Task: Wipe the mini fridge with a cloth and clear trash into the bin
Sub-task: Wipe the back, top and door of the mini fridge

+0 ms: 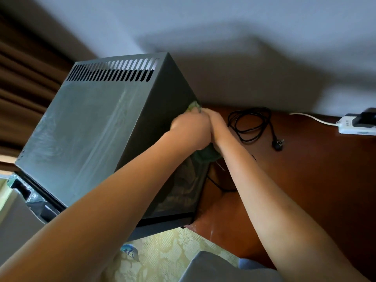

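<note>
Both sets of fingers are curling tight around a green cloth (195,107), bunching it against the side of the mini fridge (85,135), just below its top edge. The left hand (190,129) is gripping the upper wad, a pale green corner peeking out past the knuckles, and the right hand (216,125) is pressing in right beside it, touching it, with more cloth hanging dark beneath the two wrists. Both bare forearms are reaching in from the bottom of the view and meeting at that spot. The fridge is a dark grey box with a row of slots along the far edge of its top, and streaky smears are showing across that top panel. It is sitting on a reddish-brown wooden surface (305,180) against a pale wall. To the right, a coiled black cord (250,125) with its plug is lying loose, and further right a white power strip (354,127) is resting near the wall. A brown curtain (24,82) is hanging on the left.
</note>
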